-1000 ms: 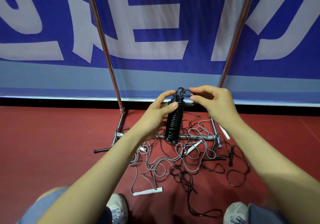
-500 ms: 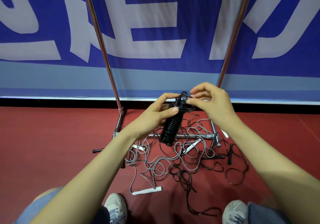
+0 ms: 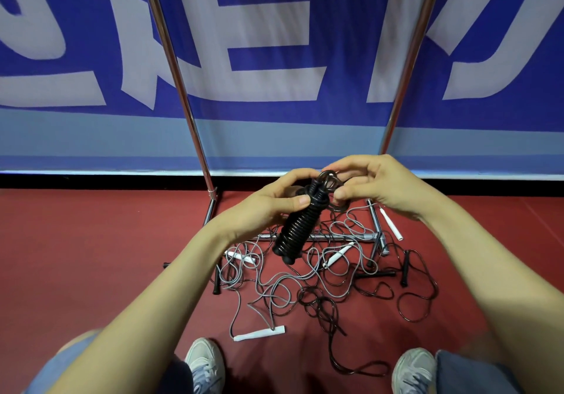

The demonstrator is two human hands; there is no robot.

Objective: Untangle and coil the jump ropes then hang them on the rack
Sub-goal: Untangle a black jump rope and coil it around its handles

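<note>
A red sports floor (image 3: 91, 256) meets a blue and white banner (image 3: 274, 57), with the shiny metal poles of a rack (image 3: 174, 67) standing in front. Held above the floor, a coiled black jump rope (image 3: 299, 228) tilts, lower end to the left. The left hand (image 3: 262, 207) grips its upper part, thumb pressed on top, fingers curled behind. The right hand (image 3: 384, 186) pinches the loose loops at its top between thumb and curled fingers. Below lies a tangle of grey and black ropes (image 3: 320, 305) at the rack's base.

The tightly coiled black rope bundle (image 3: 300, 225) now leans way more, bottom swinging left; right hand (image 3: 381, 189) curls over its top loop.
</note>
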